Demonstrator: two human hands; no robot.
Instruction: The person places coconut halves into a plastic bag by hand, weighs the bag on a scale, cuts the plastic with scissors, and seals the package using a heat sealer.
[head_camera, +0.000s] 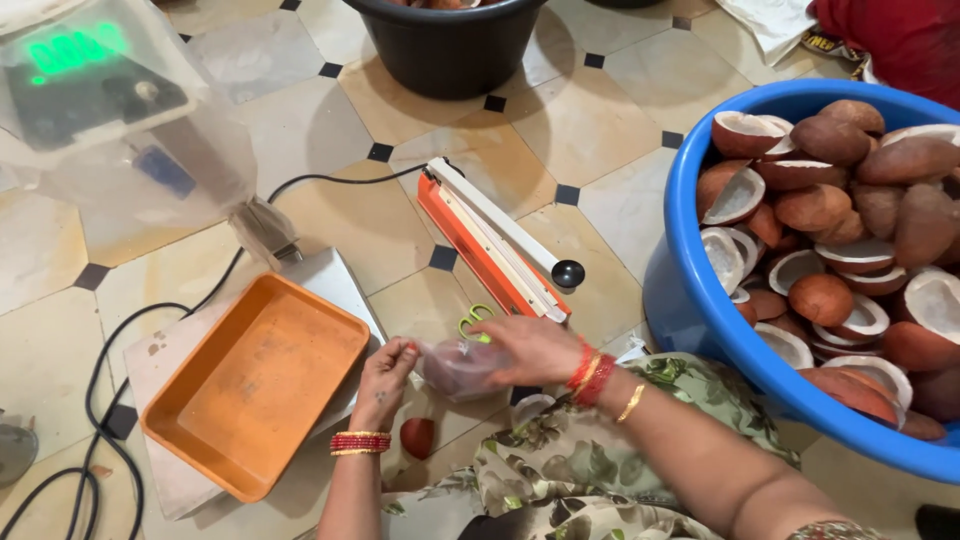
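Observation:
My left hand (385, 380) pinches the left edge of a clear plastic bag (462, 366) with brownish pieces inside. My right hand (530, 348) holds the same bag from the right and above. The bag hovers just over the tiled floor, between an empty orange tray (255, 385) on a weighing scale (335, 275) and an orange-and-white heat sealer (492, 240). Green-handled scissors (474, 322) lie behind the bag. A small brown coconut piece (417, 437) rests on the floor below it.
A blue tub (690, 300) full of halved dried coconuts (830, 210) stands at right. A black bucket (450, 50) is at the back. The scale's plastic-covered display (90, 75) with green digits is at top left; black cables (100, 400) run across the floor.

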